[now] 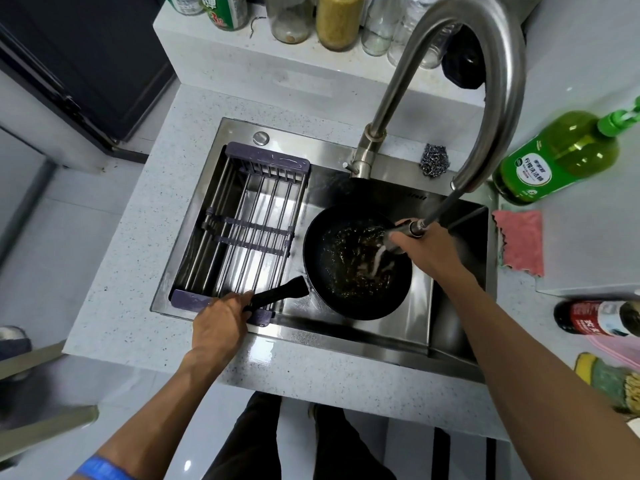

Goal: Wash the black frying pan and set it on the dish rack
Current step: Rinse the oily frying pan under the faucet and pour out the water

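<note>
Reaching into the sink (367,336), left hand (220,320) grips the pan (356,263) handle, right hand (427,245) clasps the sprayer (403,233)

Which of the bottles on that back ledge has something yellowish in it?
The glass bottle standing about mid-ledge, filled with yellowish grains; the clear bottles beside it look empty.
</note>
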Tool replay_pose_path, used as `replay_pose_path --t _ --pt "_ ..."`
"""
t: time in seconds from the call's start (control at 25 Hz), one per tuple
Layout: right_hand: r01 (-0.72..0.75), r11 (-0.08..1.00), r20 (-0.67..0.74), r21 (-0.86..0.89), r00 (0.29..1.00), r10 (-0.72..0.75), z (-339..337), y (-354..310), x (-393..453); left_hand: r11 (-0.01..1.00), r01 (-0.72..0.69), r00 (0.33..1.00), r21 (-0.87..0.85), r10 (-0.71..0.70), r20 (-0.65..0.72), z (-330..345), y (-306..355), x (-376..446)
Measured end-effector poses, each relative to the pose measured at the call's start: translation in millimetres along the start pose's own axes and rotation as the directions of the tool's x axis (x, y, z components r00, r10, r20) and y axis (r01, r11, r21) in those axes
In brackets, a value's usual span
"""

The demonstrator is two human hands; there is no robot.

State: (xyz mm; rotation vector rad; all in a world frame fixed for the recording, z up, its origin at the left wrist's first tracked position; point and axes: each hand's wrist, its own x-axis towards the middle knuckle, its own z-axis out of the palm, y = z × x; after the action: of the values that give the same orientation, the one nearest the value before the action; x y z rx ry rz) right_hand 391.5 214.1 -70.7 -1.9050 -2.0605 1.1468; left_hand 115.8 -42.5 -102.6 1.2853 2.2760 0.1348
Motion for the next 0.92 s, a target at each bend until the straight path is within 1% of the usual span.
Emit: replay_pose_path --t 0.08,0.2,0.32,0.36,0.4,0.48,0.52,0.56,0.6,0.68,0.72,0.76,0.8,0.88,0.92 --pt "-0.024 0.998 -0.006 0.051 1.0 0.024 -2 -2 2 1.0 0.006 1.0 0.009 -0.006 0.012 0 1 0" --pt "-0.018 0.995 -0.013 0.1 1.0 0.019 -2 -5 3 1.0 0.016 1.0 0.02 -0.017 0.013 1 0 2" --pt "-0.008 0.989 0.022 0.146 1.0 0.005 -1 -3 4 1.0 0.012 1.0 0.026 -0.012 0.018 1 1 1" --pt "-0.002 0.991 0.019 0.131 1.0 0.0 -4 -4 6 1.0 0.008 1.0 0.023 -0.008 0.017 1 0 1" --pt "-0.001 0.997 -0.003 0.08 1.0 0.001 -8 -5 8 1.0 0.006 1.0 0.02 -0.006 0.015 1 0 1" --pt "-0.012 0.995 -0.041 -0.096 0.999 0.008 -19 0 8 1.0 0.006 1.0 0.023 -0.006 0.011 1 0 2" --pt "-0.009 0.987 -0.029 -0.16 1.0 0.005 -21 4 4 1.0 0.008 1.0 0.027 -0.008 0.011 1 1 1" --pt "-0.002 0.986 0.01 -0.169 1.0 0.003 -20 7 -3 1.0 0.009 1.0 0.03 -0.01 0.015 1 1 1" --pt "0.004 0.992 0.076 -0.126 0.997 0.006 -14 8 -12 1.0 0.009 1.0 0.03 -0.009 0.019 1 0 2" --pt "-0.003 0.998 0.21 0.056 0.978 -0.009 6 -3 -28 0.999 0.001 1.0 0.034 -0.002 0.028 0 1 1" --pt "-0.002 0.988 0.248 0.156 0.968 -0.037 16 -13 -29 0.999 0.002 1.0 0.036 -0.003 0.031 0 1 1" --pt "0.007 0.973 0.246 0.229 0.967 -0.065 24 -21 -26 0.999 0.006 1.0 0.035 -0.007 0.031 -1 1 1" --pt "0.017 0.964 0.207 0.267 0.976 -0.074 27 -26 -19 0.999 0.012 1.0 0.031 -0.012 0.027 0 1 2" --pt "0.022 0.964 0.107 0.264 0.993 -0.052 20 -26 -5 0.999 0.024 1.0 0.03 -0.025 0.018 0 2 2" --pt "0.021 0.974 0.076 0.224 0.996 -0.039 11 -18 -2 0.999 0.024 1.0 0.029 -0.025 0.015 1 2 2"
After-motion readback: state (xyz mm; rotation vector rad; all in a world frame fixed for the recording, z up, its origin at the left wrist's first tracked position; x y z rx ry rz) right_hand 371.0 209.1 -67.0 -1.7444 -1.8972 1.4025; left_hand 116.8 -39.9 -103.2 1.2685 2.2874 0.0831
